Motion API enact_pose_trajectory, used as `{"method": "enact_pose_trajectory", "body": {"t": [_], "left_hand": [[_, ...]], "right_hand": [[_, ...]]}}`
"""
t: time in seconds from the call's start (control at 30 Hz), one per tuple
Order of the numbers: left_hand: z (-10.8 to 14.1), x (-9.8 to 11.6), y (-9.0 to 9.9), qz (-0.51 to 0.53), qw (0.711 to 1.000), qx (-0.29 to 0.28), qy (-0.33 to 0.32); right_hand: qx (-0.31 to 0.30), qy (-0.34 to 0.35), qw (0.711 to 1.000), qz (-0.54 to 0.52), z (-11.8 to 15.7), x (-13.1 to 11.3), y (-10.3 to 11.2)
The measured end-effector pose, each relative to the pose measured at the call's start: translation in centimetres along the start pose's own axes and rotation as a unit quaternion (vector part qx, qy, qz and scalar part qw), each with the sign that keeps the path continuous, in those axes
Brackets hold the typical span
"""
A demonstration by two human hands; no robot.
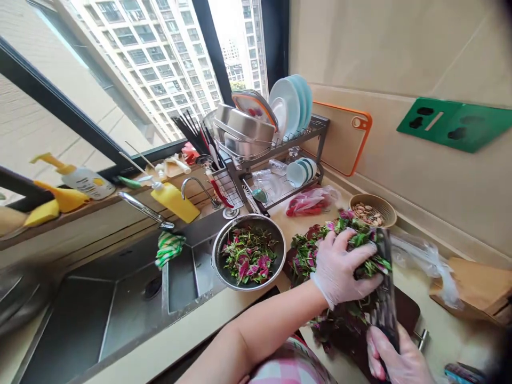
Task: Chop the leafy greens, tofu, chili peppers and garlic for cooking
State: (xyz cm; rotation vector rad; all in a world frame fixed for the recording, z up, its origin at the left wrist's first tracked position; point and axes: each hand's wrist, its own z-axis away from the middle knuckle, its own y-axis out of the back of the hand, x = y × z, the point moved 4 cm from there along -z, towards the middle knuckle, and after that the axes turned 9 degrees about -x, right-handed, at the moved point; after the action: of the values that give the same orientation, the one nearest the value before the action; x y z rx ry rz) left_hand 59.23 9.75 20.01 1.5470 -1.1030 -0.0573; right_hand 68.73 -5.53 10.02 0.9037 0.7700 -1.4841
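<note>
Some cut greens (pixel 306 250) are lying on the dk. board (pixel 405 309); L hand (pixel 344 261) is clutching more, prob. vs. the blurred knife (pixel 387 298) so bits aren't spilling; R hand (pixel 398 356) is gripping its near end.

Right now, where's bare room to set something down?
A narrow counter strip fronts the sink, left of the colander; another counter patch lies between the board and paper bag. Crowded: the board, with leaves, knife, left hand and right hand.

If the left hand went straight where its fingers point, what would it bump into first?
The left hand would first meet the leafy greens at its fingers, then probably the broad knife blade; exact depth is unclear.
</note>
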Motion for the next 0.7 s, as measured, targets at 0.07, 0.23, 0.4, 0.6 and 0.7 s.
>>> {"method": "enact_pose_trajectory", "body": {"t": [0.07,0.23,0.4,0.6,0.7], "left_hand": [[1.0,-2.6,3.4,-0.015,0.999,0.023,0.026],[5.2,-10.2,10.1,-0.068,0.983,0.094,0.140],[9.6,-18.1,11.3,-0.117,0.956,0.059,0.261],[11.1,-22.0,7.4,-0.224,0.898,-0.204,0.317],[10.6,-21.8,6.4,-0.262,0.881,-0.247,0.306]], "right_hand": [[-0.024,0.021,0.999,0.000,-1.5,-2.4,-3.4],[-0.138,0.060,0.988,0.038,-4.9,-7.4,-12.9],[-0.181,0.045,0.976,0.115,-8.4,-8.0,-18.3],[-0.105,0.030,0.986,0.123,-7.5,-6.5,-16.6],[-0.062,0.038,0.993,0.088,-5.1,-6.4,-13.3]]}}
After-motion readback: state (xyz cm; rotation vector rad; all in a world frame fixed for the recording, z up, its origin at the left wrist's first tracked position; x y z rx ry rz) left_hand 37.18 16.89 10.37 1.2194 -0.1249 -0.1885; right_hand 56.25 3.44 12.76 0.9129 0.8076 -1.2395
